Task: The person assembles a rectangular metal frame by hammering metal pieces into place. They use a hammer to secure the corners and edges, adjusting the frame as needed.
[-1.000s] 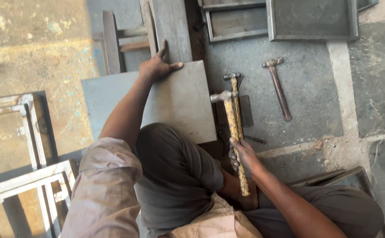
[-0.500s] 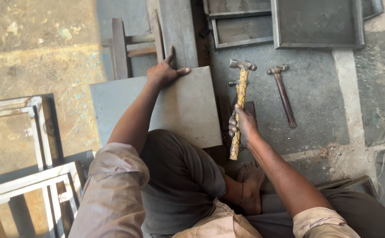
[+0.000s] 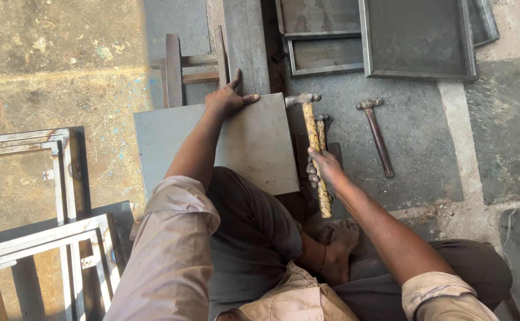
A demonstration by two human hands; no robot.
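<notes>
A flat grey metal sheet [image 3: 254, 142] lies on the floor in front of my knees. My left hand [image 3: 227, 98] presses on its far edge, fingers spread. My right hand [image 3: 325, 169] grips the yellowish wooden handle of a hammer [image 3: 312, 139], whose steel head hangs just past the sheet's far right corner. A second wooden-handled tool [image 3: 321, 126] lies partly hidden under that hammer.
Another hammer [image 3: 377, 135] with a dark handle lies on the floor to the right. Shallow metal trays [image 3: 417, 38] are stacked at the back. A steel bar [image 3: 245, 41] and welded frames [image 3: 179, 65] lie behind the sheet; more frames [image 3: 40, 238] sit at left.
The hammer in my right hand has swung forward and down toward the sheet's far right corner. My left hand stays pressed on the sheet's far edge.
</notes>
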